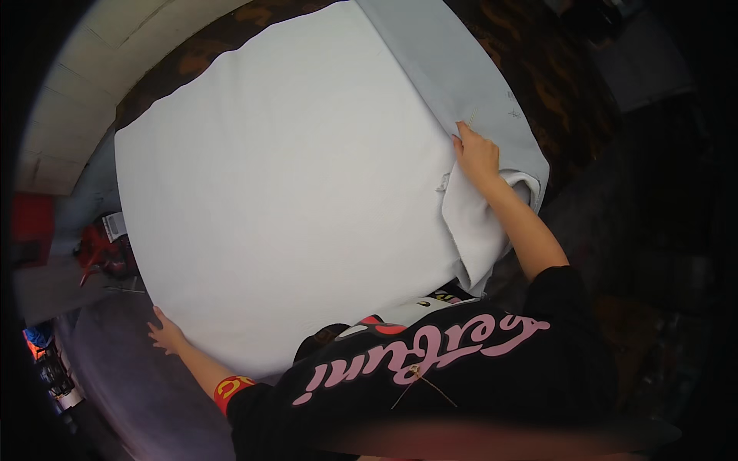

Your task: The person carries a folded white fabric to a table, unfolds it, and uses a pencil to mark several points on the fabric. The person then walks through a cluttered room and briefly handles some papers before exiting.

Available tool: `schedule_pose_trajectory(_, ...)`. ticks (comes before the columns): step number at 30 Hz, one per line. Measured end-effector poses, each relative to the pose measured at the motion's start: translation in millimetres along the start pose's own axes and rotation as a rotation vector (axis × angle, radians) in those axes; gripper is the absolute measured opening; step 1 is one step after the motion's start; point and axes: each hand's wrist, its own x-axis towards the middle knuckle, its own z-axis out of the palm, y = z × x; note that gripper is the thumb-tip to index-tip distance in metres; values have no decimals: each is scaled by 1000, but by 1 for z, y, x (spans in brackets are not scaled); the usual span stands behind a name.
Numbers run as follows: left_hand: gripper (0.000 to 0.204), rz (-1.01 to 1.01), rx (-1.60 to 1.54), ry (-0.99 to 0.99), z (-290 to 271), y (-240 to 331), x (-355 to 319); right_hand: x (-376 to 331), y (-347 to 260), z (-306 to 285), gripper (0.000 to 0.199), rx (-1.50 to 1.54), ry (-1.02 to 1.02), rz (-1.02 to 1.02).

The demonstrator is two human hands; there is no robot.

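Black shirt (pixel 500 396) partly hides white cloth (pixel 284 169), left hand (pixel 167 336) splayed, empty, right hand (pixel 478 157) half-curled, its hold unclear.

White sheet (pixel 277 177): cloth, matt, mostly smooth w/ faint ripples. Bunched fold (pixel 470 227): also matt cloth, thick & soft-looking, edge a bit rough. Grey strip (pixel 453 69): smooth, matt, looks like cloth too. Mottled brown surf. (pixel 557 92): dull, mat'l unclear. Grey-purple surf. (pixel 131 392): smooth, low sheen, can't ID mat'l. Black tee (pixel 477 399): matt cloth w/ smooth pink print (pixel 430 353).
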Motion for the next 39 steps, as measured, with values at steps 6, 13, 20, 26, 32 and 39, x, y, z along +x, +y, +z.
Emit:
schedule_pose_trajectory(6, 70, 190, -89, 167, 2, -17, 15, 82, 113, -107, 40, 159, 208, 152)
schedule_pose_trajectory(13, 60, 397, -132, 106, 15, 16, -55, 123, 221, -148, 45, 15, 498, 606)
schedule_pose_trajectory(20, 66, 431, -30, 91, 14, 56, -159, 152, 84, -85, 45, 1154, 459, -270)
schedule_pose_trajectory(26, 66, 396, 54, -20, 11, 61, -151, 197, -64, 5, 49, 1236, -34, -67)
schedule_pose_trajectory(32, 65, 431, 16, 28, 6, 66, -160, 235, -90, 46, 34, 1121, 81, -102)
schedule_pose_trajectory(39, 64, 429, -1, 21, 6, 67, -158, 240, -80, 42, 27, 779, 118, -210)
